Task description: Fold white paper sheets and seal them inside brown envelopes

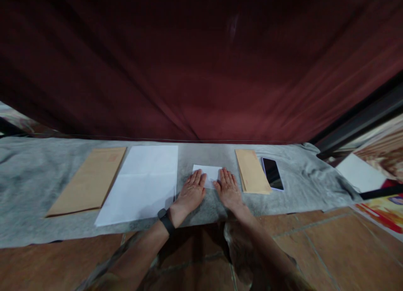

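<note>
A small white sheet of paper [208,176], apparently folded, lies flat on the grey cloth in front of me. My left hand [192,189] rests palm down on its left side, fingers stretched out. On its right side my right hand [228,189] lies flat too, with the fingers extended and the thumb pointing inward. Parts of the paper are hidden under both hands. Left of my left hand is a stack of large white paper [141,182]. Small brown envelopes [252,171] lie just right of my right hand.
A grey cloth [296,173] covers the long narrow table. Large brown envelopes [91,177] lie at the left. A phone [272,173] sits beside the small envelopes, partly against them. Behind the table hangs a dark red curtain [201,72]; a dark metal bar [355,119] slants at the right.
</note>
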Tool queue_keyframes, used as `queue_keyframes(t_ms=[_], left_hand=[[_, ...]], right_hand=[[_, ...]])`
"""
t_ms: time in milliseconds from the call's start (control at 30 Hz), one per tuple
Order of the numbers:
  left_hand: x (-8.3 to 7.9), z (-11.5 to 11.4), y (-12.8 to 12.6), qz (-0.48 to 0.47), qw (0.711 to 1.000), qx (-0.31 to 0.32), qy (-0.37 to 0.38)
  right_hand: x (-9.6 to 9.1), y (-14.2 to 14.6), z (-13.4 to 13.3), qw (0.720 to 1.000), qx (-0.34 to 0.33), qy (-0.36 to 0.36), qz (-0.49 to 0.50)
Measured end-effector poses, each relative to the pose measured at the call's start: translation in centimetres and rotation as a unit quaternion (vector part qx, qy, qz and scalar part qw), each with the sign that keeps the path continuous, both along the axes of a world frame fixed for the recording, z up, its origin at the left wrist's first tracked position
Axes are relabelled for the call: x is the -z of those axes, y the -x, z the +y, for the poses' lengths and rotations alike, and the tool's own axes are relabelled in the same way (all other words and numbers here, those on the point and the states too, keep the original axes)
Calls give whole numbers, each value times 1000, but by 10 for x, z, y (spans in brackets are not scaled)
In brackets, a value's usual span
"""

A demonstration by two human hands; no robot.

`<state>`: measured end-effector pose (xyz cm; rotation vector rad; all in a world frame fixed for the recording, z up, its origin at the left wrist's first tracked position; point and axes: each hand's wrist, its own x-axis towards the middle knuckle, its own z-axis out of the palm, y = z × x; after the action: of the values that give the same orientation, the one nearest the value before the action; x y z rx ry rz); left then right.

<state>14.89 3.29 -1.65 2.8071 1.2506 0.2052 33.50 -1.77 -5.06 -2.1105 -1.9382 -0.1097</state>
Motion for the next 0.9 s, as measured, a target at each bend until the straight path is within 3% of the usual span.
queue_keyframes(t_ms=[167,367,900], left_hand=[[0,0,0,5,1000,2,-3],[-4,-2,0,32,999,4,15],[4,-4,6,12,1000,0,-2]], right_hand=[[-12,1,0,1000,-14,1,16],[-20,20,-9,992,-121,30,35],[-13,6,-11,987,-145,44,44]])
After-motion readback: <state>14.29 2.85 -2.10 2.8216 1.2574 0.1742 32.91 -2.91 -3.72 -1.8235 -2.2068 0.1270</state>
